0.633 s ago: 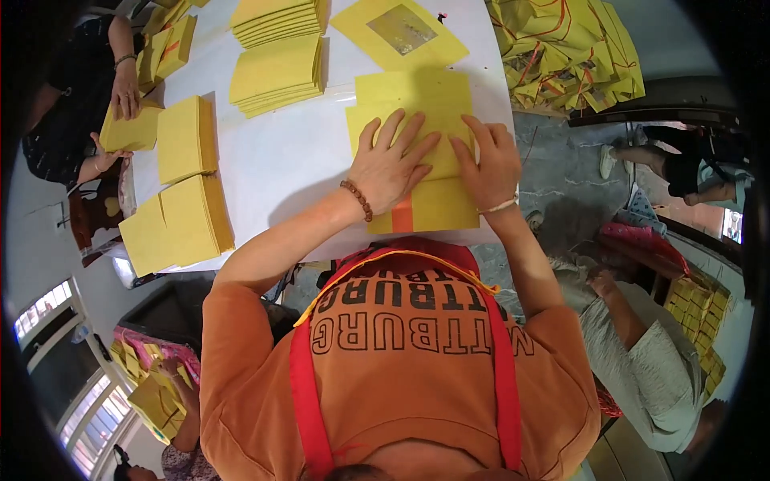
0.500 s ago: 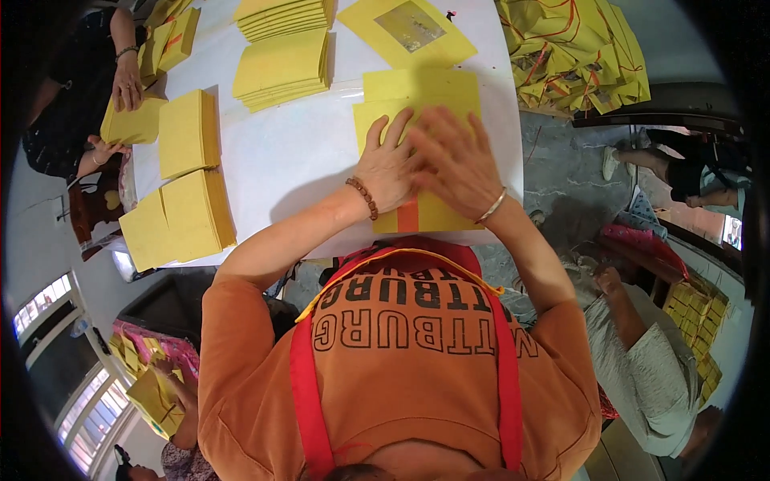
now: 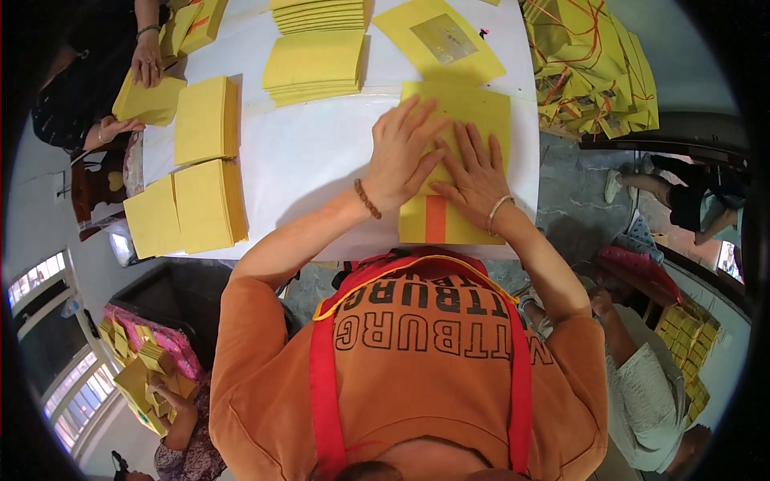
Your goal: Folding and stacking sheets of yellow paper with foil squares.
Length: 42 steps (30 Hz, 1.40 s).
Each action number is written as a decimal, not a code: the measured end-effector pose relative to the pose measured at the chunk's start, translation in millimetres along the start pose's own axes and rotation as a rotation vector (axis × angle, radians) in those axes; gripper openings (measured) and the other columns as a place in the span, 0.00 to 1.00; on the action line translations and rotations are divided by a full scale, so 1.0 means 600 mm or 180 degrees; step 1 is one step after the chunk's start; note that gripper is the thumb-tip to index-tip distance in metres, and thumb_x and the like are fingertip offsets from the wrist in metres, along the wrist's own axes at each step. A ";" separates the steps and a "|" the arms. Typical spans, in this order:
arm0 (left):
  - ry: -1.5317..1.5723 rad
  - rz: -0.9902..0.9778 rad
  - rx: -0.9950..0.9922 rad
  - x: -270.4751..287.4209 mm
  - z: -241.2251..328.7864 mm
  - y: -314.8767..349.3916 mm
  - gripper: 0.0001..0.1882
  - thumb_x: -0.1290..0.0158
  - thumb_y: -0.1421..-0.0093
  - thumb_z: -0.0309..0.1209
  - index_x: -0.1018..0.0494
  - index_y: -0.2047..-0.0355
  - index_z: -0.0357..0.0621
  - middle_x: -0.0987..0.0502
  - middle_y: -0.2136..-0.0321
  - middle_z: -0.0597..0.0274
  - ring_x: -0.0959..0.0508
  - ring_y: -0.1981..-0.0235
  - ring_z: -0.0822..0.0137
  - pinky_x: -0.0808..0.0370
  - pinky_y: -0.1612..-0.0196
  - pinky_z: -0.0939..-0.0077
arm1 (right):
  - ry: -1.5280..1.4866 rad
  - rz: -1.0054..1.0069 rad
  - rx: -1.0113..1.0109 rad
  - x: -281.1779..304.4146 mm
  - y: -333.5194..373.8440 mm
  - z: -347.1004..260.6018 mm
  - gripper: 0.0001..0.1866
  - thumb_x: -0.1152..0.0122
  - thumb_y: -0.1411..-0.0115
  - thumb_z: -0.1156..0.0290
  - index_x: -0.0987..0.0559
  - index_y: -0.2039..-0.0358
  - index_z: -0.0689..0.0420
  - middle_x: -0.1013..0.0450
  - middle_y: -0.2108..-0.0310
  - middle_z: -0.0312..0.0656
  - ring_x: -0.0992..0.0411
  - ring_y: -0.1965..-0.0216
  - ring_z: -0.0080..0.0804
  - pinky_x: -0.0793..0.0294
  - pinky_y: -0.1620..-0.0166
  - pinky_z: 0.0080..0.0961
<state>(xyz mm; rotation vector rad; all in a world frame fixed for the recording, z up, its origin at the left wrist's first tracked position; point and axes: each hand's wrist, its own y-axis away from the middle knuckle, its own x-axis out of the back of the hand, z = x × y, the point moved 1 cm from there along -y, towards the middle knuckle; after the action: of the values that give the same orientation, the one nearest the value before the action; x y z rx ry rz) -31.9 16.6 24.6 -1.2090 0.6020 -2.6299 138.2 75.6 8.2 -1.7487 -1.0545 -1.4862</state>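
Note:
In front of me at the table's near edge lies a yellow paper packet (image 3: 473,228) with an orange-red strip down its near part. My right hand (image 3: 479,178) rests flat on it, fingers spread toward its far side. Beside it, over the packet's left edge, is my left hand (image 3: 403,156), its fingers apart and a little blurred, with nothing held. Whether the left fingertips touch the paper, I cannot tell. Past the packet lies a yellow sheet (image 3: 393,26) with a greyish-silver rectangle.
Stacks of yellow paper (image 3: 313,64) stand at the back, others (image 3: 207,120) at the left. A co-worker's hands (image 3: 146,60) handle yellow paper there. Yellow bundles with red cords (image 3: 597,72) sit right of the white table (image 3: 305,144). Other people are at lower left and right.
My right hand has come down flat on the packet from over my left hand. The left hand has shifted to the packet's left edge. The packet's offset far layers now look lined up.

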 end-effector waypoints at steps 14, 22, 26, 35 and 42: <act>-0.0651 -0.1018 -0.0547 0.005 0.035 0.028 0.35 0.46 0.50 0.35 0.43 0.44 0.37 0.37 0.49 0.44 0.35 0.52 0.48 0.36 0.52 0.63 | -0.0948 0.0028 -0.0025 0.018 -0.010 0.018 0.35 0.54 0.42 0.56 0.52 0.37 0.49 0.59 0.36 0.49 0.64 0.34 0.43 0.69 0.36 0.44; -0.2399 -0.1137 -0.0991 -0.048 0.062 0.011 0.28 0.55 0.48 0.34 0.38 0.48 0.34 0.28 0.65 0.37 0.28 0.70 0.54 0.30 0.66 0.65 | -0.5805 0.0386 -0.0133 0.047 0.007 0.078 0.39 0.55 0.45 0.79 0.60 0.36 0.49 0.51 0.38 0.48 0.52 0.37 0.42 0.54 0.38 0.35; -0.1679 -0.1322 -0.0652 -0.025 0.035 -0.014 0.23 0.51 0.52 0.29 0.32 0.54 0.37 0.26 0.76 0.51 0.27 0.74 0.58 0.28 0.71 0.70 | -0.5227 0.1494 -0.0515 0.077 0.016 0.087 0.36 0.53 0.41 0.73 0.58 0.36 0.49 0.46 0.41 0.47 0.43 0.42 0.43 0.45 0.42 0.35; -0.2133 0.0525 -0.0732 0.184 -0.186 -0.079 0.24 0.53 0.53 0.20 0.31 0.52 0.46 0.25 0.60 0.56 0.26 0.58 0.59 0.29 0.57 0.69 | -0.4707 0.1975 -0.1242 0.054 0.067 0.095 0.31 0.52 0.40 0.67 0.50 0.38 0.55 0.39 0.45 0.47 0.37 0.46 0.40 0.40 0.45 0.34; -0.2211 -0.0320 -0.0302 0.127 -0.313 -0.017 0.23 0.51 0.52 0.23 0.32 0.53 0.50 0.27 0.57 0.59 0.28 0.56 0.60 0.30 0.56 0.68 | -0.2832 0.1170 -0.0310 0.035 0.068 0.068 0.28 0.41 0.51 0.72 0.34 0.48 0.61 0.31 0.51 0.44 0.36 0.47 0.35 0.42 0.44 0.30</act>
<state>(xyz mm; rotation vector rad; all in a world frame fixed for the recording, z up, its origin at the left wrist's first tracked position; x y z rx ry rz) -223.9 53.8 -28.6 -2.0697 0.5339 -2.0403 195.1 93.5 23.0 -2.5862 -0.9651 -0.5103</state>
